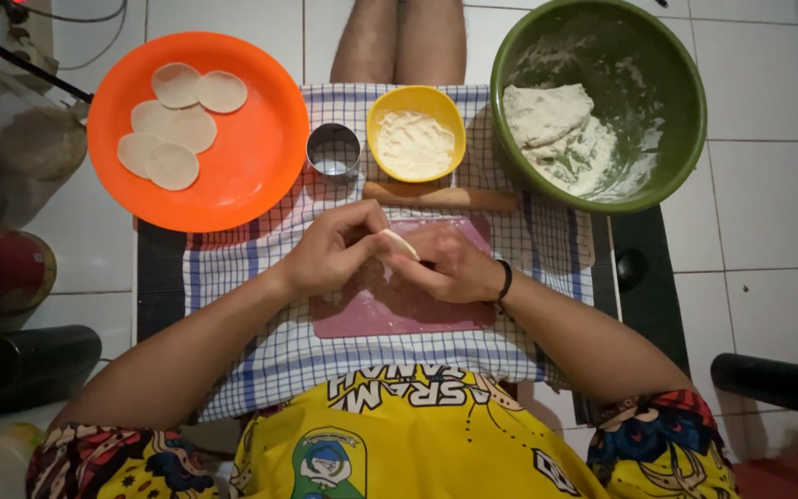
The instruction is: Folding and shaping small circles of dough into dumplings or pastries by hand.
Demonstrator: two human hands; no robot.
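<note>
Both of my hands meet over a pink floured board [399, 310] on a checked cloth [260, 351]. My left hand [330, 249] and my right hand [450, 263] pinch a small pale piece of dough [400, 243] between their fingertips. A black band circles my right wrist. Just beyond my hands lies a wooden rolling pin [445, 197].
An orange plate [251, 157] at the far left carries several flat dough rounds [175, 125]. A metal ring cutter [333, 150] and a yellow bowl of flour [416, 134] stand behind the board. A green bowl [667, 83] holding a dough lump [547, 115] sits far right. Dark cylinders [20, 365] lie left.
</note>
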